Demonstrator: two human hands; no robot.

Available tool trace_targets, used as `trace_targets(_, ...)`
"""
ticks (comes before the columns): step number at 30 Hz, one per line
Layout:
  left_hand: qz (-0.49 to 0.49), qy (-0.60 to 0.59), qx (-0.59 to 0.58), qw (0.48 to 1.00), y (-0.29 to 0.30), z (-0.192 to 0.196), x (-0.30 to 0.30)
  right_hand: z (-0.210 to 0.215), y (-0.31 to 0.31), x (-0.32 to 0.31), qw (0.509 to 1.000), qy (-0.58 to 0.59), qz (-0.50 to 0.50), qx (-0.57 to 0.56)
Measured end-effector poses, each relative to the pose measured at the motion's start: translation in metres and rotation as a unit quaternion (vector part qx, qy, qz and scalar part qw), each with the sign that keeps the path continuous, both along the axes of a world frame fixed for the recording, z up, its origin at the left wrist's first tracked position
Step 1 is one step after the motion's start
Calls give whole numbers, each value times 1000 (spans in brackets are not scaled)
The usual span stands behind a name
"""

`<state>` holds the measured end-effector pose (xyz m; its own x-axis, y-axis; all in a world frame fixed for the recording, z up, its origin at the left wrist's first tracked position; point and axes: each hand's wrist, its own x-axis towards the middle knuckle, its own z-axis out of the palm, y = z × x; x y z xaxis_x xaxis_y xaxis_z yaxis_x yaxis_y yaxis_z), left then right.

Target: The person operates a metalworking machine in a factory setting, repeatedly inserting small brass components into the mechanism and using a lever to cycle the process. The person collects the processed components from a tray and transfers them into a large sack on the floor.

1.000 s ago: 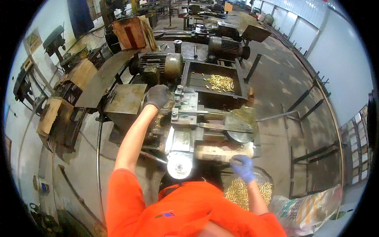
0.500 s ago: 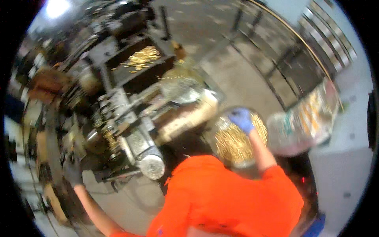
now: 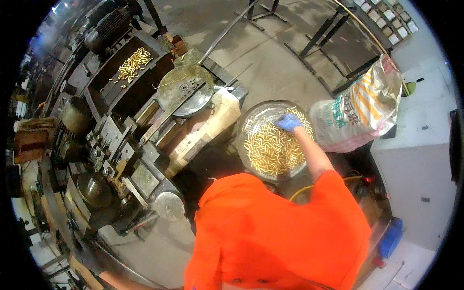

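**Gloved hand dips into the pan of brass pieces**

Far to the left of the reaching hand stands a dark, oily metal machine [image 3: 121, 159] with a round grey steel disc [image 3: 186, 89] on top; behind it a black open tray [image 3: 130, 67] carries a scatter of small brass-coloured pieces. Between the machine and the hand leans a pale beige sack or block [image 3: 205, 128]. The left hand cannot be made out: only a strip of forearm shows at the lower edge, so whether it is open or closed I cannot tell.

The right hand [image 3: 289, 122], in a blue glove, rests down among the short brass-coloured cylinders [image 3: 270, 152] that fill a round shiny metal pan [image 3: 251, 121]; the fingers look curled together over the far part of the heap, as if gathering some, though the grip itself is too small to read. Just to the hand's right sits a white woven bag with orange stripes [image 3: 357, 111].

The step in hand looks like picking up a handful; lifting it would call for a closed, level grasp so none spill.
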<state>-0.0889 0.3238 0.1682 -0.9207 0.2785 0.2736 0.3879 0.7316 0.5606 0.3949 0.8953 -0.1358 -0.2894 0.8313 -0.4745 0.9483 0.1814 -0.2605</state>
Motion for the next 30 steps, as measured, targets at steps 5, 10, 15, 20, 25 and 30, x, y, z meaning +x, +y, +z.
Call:
trace_targets(5,48,94,-75,992,0,12,37,-15,-2,-30,991,-118,64,18)
trace_targets(10,29,78,18,996,-4,3,33,-78,15,-8,959,-175,220,40)
trace_targets(15,22,170,-66,983,-17,-8,43,-46,2,-31,933,-257,250,43)
trace_targets(20,50,131,-85,986,-5,-3,62,-29,3,-37,913,-284,292,18)
trace_targets(25,-22,112,90,989,-8,-14,81,-60,40,-12,996,65,-35,52)
trace_targets(30,-107,-98,140,980,55,-26,96,81,-50,-107,919,385,82,3)
